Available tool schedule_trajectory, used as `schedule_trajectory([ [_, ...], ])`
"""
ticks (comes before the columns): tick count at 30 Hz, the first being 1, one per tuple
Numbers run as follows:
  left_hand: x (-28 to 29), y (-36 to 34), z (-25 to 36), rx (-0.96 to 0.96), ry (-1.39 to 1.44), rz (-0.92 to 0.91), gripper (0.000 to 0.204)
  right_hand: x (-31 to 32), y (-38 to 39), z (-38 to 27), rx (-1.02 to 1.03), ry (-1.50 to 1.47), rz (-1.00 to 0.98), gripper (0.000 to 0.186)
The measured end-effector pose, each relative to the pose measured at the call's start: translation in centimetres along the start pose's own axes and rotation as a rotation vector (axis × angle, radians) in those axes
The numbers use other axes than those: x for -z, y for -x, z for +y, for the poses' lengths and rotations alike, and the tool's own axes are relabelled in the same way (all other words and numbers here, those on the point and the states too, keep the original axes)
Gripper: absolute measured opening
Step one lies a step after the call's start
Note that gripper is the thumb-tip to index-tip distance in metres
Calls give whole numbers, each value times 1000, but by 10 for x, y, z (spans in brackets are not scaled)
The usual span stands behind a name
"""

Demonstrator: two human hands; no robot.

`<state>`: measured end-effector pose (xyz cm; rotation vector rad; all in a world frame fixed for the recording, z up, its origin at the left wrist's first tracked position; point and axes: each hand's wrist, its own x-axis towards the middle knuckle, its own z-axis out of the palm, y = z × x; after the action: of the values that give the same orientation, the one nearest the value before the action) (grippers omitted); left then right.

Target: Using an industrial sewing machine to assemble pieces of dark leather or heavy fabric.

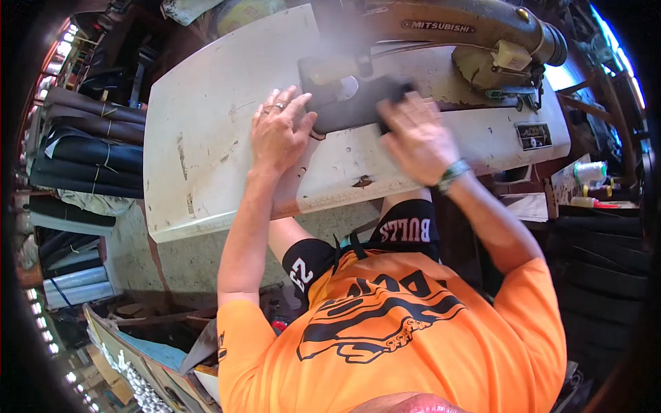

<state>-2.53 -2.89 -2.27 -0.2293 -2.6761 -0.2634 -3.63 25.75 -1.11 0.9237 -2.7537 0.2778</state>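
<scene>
A dark piece of material [348, 113] with a pale opening lies on the white sewing table, under the head of a sewing machine [441, 24]. My left hand [281, 131] rests palm down at the left edge of this piece, its fingers stretched out and a ring on one of them. Over the right end of the piece is my right hand [418, 134], blurred, with its fingers extended against the dark edge. The needle area of the machine is smeared and partly hidden, so I cannot see the needle.
The white table [206, 124] has a worn, chipped front edge. Rolls of dark material [89, 151] are stacked at the left. Thread spools [591, 172] stand at the right, above more stacked dark sheets [599, 255]. A wooden frame [148, 358] lies at lower left.
</scene>
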Motion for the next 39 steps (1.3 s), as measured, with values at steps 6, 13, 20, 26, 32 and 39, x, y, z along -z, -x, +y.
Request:
schedule_trajectory([
  [6,-1,-1,-53,209,-76,-12,43,4,-12,-45,274,-211,-83,51],
  [13,2,-15,-59,374,240,125,43,-6,16,0,-43,-40,14,53],
  [20,44,5,-105,505,539,135,44,-18,-39,-141,301,-390,-101,52],
  [26,83,108,-158,528,-23,110,49,18,54,44,-207,81,136,60],
  [32,71,113,-148,536,-100,93,46,-13,-19,-124,162,-296,-120,58],
  [39,73,129,-153,585,80,130,40,-32,14,-95,102,-137,-24,46],
])
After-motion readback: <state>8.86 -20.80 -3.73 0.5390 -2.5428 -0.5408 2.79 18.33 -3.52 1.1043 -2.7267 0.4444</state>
